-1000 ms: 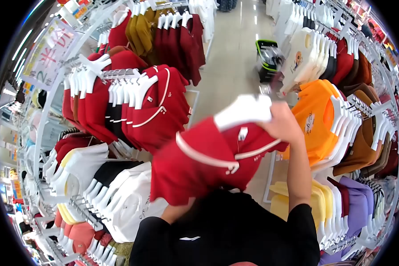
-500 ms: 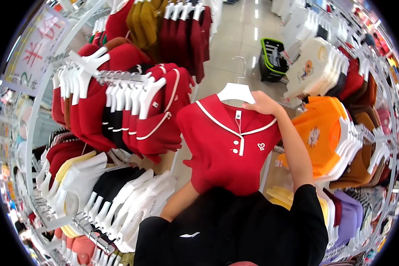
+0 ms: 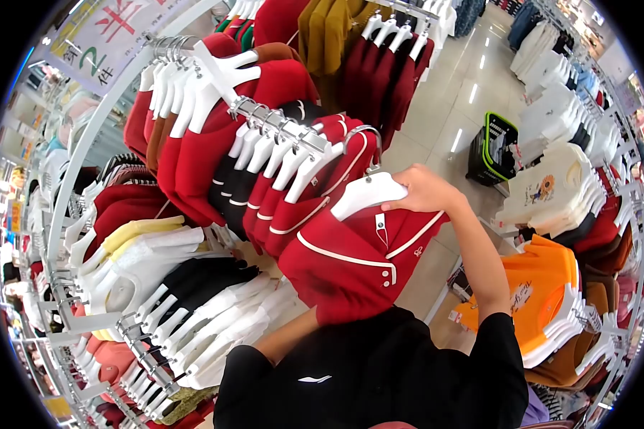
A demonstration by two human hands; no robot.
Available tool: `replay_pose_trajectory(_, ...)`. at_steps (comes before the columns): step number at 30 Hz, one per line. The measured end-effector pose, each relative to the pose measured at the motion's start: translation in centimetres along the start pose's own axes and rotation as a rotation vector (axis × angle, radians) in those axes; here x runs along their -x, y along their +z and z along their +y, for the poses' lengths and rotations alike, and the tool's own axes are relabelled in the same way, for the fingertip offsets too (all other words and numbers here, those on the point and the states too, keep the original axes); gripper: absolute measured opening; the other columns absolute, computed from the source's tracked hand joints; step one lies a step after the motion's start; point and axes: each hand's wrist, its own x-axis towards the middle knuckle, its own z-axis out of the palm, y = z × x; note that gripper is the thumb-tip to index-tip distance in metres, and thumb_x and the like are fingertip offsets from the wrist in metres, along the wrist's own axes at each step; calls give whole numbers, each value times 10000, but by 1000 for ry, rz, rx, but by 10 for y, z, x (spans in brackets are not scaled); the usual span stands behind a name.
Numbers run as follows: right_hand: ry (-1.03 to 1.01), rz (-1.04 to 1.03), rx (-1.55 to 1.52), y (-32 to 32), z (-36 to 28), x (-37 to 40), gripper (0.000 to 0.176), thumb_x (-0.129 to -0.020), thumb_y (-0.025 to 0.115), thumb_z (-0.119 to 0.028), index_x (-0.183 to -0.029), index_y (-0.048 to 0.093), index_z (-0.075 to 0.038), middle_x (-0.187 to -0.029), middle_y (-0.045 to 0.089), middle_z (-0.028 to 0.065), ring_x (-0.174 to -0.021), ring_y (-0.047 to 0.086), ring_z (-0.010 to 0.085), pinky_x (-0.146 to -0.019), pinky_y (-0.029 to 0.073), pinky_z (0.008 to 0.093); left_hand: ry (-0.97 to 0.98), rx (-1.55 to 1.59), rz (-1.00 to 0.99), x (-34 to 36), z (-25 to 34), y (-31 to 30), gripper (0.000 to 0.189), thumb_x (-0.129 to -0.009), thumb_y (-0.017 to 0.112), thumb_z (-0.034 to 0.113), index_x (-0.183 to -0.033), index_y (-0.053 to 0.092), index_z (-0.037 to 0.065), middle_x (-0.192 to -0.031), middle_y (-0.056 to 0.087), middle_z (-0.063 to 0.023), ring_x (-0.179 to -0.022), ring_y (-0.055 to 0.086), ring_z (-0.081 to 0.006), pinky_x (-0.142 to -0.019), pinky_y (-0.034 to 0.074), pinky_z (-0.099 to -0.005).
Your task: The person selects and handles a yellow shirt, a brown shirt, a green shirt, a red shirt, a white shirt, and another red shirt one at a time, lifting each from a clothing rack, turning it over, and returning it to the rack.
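My right hand [image 3: 426, 189] is closed on the right shoulder of a white clothes hanger [image 3: 367, 193]. From it hangs a red shirt [image 3: 343, 279] with a white-trimmed collar, two white buttons and a small tag at the neck. The hanger's metal hook [image 3: 368, 136] is right at the front end of a rack arm [image 3: 283, 129], where similar red and black shirts [image 3: 286, 222] hang on white hangers. My left forearm [image 3: 290, 334] reaches behind the lower part of the red shirt, which hides my left hand.
Below that arm, white and black shirts [image 3: 215, 293] hang on a lower rail. A black basket with a green rim [image 3: 488, 143] stands on the tiled floor ahead. Orange shirts [image 3: 540, 286] hang on the right-hand rack, and a printed sign [image 3: 107, 43] is at the upper left.
My view has turned left. The red shirt and its hanger have moved from over the aisle to the rack arm, now tilted, with the hook beside the arm's end.
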Motion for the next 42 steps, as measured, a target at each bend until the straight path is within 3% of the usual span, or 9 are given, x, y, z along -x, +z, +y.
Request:
replay_pose_trajectory(15, -135, -136, -27, 21, 38, -88, 352, -806, 846, -314, -1037, 770, -60, -922, 750, 177, -840, 712, 369, -749, 546, 447, 89, 120, 148, -48, 38, -15, 409, -1016, 497, 287, -1307, 601, 19, -1143, 705, -132, -963, 685, -236, -798, 548, -347)
replay_pose_trajectory(21, -277, -252, 100, 26, 49, -109, 311, -820, 834, -320, -930, 738, -45, -800, 711, 161, -794, 683, 375, -729, 540, 450, 149, 153, 241, -70, 53, -3, 389, -1008, 510, 260, -1295, 605, 15, -1121, 709, -135, -936, 688, -240, -775, 552, -349)
replay_pose_trajectory(22, -356, -253, 119, 29, 57, -112, 321, -855, 790, -387, -945, 739, -84, -751, 699, 159, -741, 680, 375, -704, 527, 476, 164, 159, 261, -72, 56, 0, 386, -1007, 513, 256, -1293, 606, 14, -1118, 710, -135, -932, 689, -240, -771, 553, -349)
replay_pose_trajectory(28, -474, -237, 95, 26, 76, -126, 311, -854, 796, -339, -881, 706, -42, -762, 693, 169, -735, 671, 377, -686, 520, 467, 234, 206, 385, -80, 61, 10, 367, -999, 526, 229, -1281, 610, 10, -1096, 714, -138, -905, 693, -244, -748, 557, -351)
replay_pose_trajectory(34, -536, -220, 136, 27, 85, -130, 316, -853, 795, -318, -974, 688, -46, -842, 706, 168, -797, 679, 376, -705, 522, 470, 233, 344, 606, -71, -2, 1, 348, -991, 539, 202, -1269, 614, 6, -1075, 718, -141, -879, 697, -247, -725, 560, -353)
replay_pose_trajectory(37, -568, -154, 71, 26, 93, -125, 297, -844, 803, -280, -986, 678, -52, -880, 693, 130, -809, 676, 346, -703, 527, 448, 302, 768, 986, -85, -88, -38, 340, -987, 546, 189, -1263, 616, 4, -1064, 720, -143, -865, 699, -249, -714, 562, -354)
replay_pose_trajectory(38, -555, -118, 85, 28, 98, -124, 294, -840, 807, -279, -988, 682, -58, -895, 693, 118, -813, 677, 338, -700, 528, 441, 392, 959, 1124, -93, -120, -55, 319, -975, 544, 160, -1236, 615, -9, -985, 726, -145, -781, 698, -243, -649, 556, -343)
replay_pose_trajectory(40, -513, -59, 82, 28, 107, -122, 286, -832, 813, -283, -1000, 700, -81, -929, 686, 90, -829, 681, 323, -701, 534, 425, 182, 673, 1337, -92, -160, -74, 320, -954, 606, 144, -1232, 610, -16, -1053, 720, -152, -859, 717, -264, -651, 577, -348)
replay_pose_trajectory(42, -527, 56, 35, 29, 117, -117, 356, -814, 830, -295, -1069, 686, -91, -970, 675, 86, -851, 675, 333, -718, 541, 428, 111, 690, 1380, -86, -168, -58, 274, -938, 604, 134, -1164, 616, -20, -999, 719, -162, -811, 714, -264, -631, 574, -340)
